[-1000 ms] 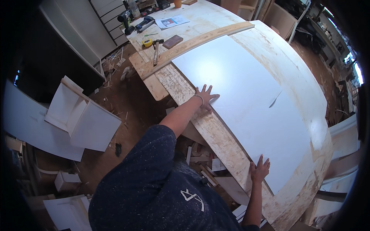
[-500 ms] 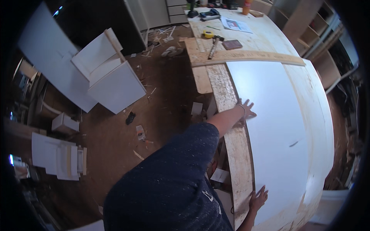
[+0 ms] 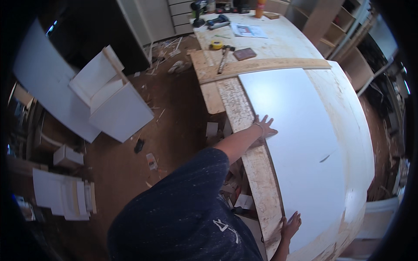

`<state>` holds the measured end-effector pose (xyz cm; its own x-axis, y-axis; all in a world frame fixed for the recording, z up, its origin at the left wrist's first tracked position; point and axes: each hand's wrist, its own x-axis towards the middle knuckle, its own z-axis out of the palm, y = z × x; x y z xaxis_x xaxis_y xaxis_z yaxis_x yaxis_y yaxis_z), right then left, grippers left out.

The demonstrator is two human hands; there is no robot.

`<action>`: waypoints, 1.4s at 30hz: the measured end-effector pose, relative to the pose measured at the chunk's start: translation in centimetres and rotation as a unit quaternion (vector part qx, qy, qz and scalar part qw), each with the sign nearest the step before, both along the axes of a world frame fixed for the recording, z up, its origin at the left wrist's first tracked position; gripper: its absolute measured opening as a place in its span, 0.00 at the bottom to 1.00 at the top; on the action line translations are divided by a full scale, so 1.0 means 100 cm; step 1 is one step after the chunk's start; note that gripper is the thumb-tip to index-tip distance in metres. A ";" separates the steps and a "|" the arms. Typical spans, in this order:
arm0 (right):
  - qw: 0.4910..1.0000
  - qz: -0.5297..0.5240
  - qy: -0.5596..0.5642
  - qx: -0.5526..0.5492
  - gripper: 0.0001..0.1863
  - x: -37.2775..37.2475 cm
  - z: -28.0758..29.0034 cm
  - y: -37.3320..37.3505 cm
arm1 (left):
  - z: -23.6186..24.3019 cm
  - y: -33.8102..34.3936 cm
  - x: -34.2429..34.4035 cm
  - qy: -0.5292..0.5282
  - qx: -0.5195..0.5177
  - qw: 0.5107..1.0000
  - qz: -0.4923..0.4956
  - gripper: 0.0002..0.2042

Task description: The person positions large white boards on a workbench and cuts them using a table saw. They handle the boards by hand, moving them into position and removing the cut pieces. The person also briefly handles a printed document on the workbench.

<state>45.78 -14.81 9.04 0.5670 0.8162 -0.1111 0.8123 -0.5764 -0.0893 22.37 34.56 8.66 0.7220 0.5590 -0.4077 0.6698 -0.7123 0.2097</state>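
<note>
A long white panel (image 3: 300, 143) lies flat on the workbench (image 3: 278, 48), running away from me along its near-left side. My left hand (image 3: 264, 127) rests on the panel's left edge with its fingers spread over the white face. Lower down, my right hand (image 3: 291, 225) touches the same edge near the bottom of the view, its fingers stretched out and apart. Neither hand grips a tool. At the panel's far end a wooden straight board (image 3: 270, 66) lies across the bench. A small dark mark (image 3: 325, 158) shows on the panel's face.
Beyond the board lie a hammer (image 3: 224, 58), a yellow tape measure (image 3: 216, 44), a brown block (image 3: 244, 54), a paper sheet (image 3: 248, 30) and a cordless drill (image 3: 198, 13). White cabinet parts (image 3: 122, 108) stand on the littered floor at left. Shelving (image 3: 335, 32) stands at far right.
The whole view has shifted, with the bench sitting further left in the picture. Both hands stay on the panel's edge, and the panel keeps its place against the board.
</note>
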 end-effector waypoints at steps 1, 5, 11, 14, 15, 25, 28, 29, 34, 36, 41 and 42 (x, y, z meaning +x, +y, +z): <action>1.000 -0.011 0.005 0.002 0.45 -0.002 0.002 0.000 | 0.005 -0.002 0.000 0.007 0.000 1.000 -0.005 0.51; 0.999 -0.028 0.016 0.015 0.45 -0.005 0.005 0.000 | 0.016 -0.003 0.002 0.022 0.002 1.000 -0.018 0.53; 0.999 -0.039 0.009 0.013 0.46 -0.006 0.003 0.001 | 0.011 0.003 0.003 0.044 0.006 0.999 -0.025 0.54; 0.998 -0.057 0.016 0.010 0.47 -0.009 0.004 -0.001 | 0.009 0.000 0.006 0.054 0.015 0.998 -0.035 0.53; 0.998 -0.054 0.014 0.013 0.47 -0.008 0.004 0.000 | 0.006 0.002 0.006 0.055 0.020 0.998 -0.037 0.53; 0.996 -0.071 0.014 0.061 0.45 -0.009 0.004 0.001 | 0.010 0.000 0.007 0.073 0.017 0.996 -0.046 0.51; 0.995 -0.076 0.016 0.069 0.45 -0.010 0.002 -0.001 | 0.010 0.000 0.006 0.062 0.023 0.997 -0.048 0.51; 0.994 -0.077 0.017 0.072 0.45 -0.010 0.001 -0.001 | 0.010 0.000 0.005 0.062 0.022 0.997 -0.049 0.51; 0.994 -0.074 0.007 0.081 0.45 -0.010 0.000 -0.003 | 0.016 -0.002 0.009 0.076 0.019 0.996 -0.053 0.52; 0.994 -0.071 0.008 0.082 0.45 -0.009 -0.001 0.000 | 0.018 0.001 0.008 0.086 0.020 0.995 -0.046 0.52; 0.994 -0.069 0.001 0.087 0.45 -0.008 0.000 -0.003 | 0.011 0.000 0.010 0.079 0.023 0.996 -0.040 0.49; 0.994 -0.073 0.000 0.086 0.45 -0.008 0.001 -0.002 | 0.013 -0.001 0.010 0.079 0.024 0.996 -0.037 0.49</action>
